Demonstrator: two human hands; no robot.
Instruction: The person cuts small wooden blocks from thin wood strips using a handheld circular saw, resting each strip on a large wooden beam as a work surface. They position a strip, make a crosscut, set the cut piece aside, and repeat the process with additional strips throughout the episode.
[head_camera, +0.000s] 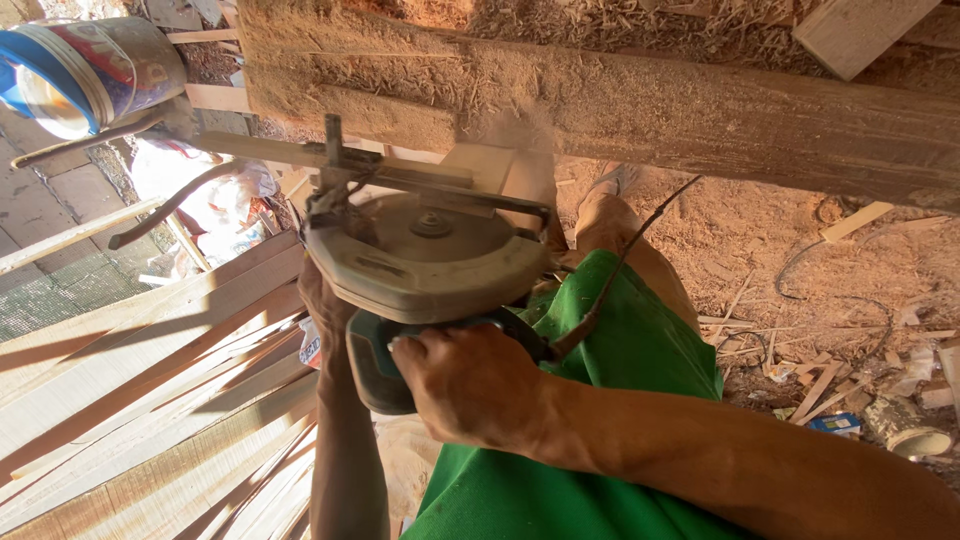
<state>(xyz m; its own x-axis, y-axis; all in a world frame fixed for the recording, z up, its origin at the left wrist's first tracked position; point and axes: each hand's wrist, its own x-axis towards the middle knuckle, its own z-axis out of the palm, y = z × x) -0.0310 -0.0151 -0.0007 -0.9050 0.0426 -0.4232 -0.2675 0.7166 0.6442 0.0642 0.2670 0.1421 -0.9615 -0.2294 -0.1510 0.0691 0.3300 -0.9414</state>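
Mid-cut: your right hand (470, 385) grips the saw (425, 265) handle, left hand (322, 300) steadies its far side, grip hidden; feed steadily along the beam (700, 120) above.

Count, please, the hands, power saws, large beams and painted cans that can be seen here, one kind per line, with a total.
Hands: 2, right hand and left hand
Power saws: 1, saw
Large beams: 1, beam
Painted cans: 1, can
Total: 5
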